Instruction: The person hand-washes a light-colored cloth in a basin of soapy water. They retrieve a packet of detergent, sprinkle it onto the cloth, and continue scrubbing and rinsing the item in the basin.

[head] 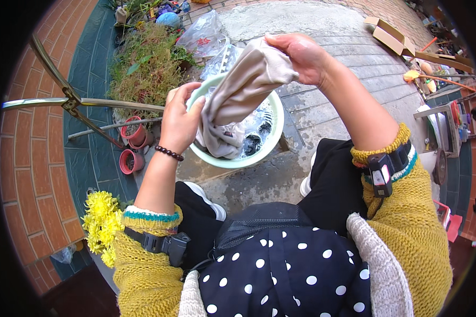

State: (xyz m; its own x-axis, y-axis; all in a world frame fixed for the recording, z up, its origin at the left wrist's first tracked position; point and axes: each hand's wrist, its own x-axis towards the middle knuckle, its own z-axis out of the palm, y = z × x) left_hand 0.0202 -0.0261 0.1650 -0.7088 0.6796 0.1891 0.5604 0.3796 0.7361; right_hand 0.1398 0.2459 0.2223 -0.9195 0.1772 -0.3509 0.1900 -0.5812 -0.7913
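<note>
A wet beige knit garment hangs from my right hand, which pinches its ribbed edge above a pale green plastic basin. The garment's lower end, bearing a small dark patch, droops into the basin. My left hand, a dark bead bracelet on its wrist, is beside the garment at the basin's left rim; its thumb and fingers are apart, and whether it touches the fabric is hard to tell. Sudsy water with dark items shows in the basin.
Red plant pots and bushy plants stand left of the basin, near a metal frame. Clear plastic bags lie behind it. A cardboard box is at the upper right; yellow flowers are at my left elbow.
</note>
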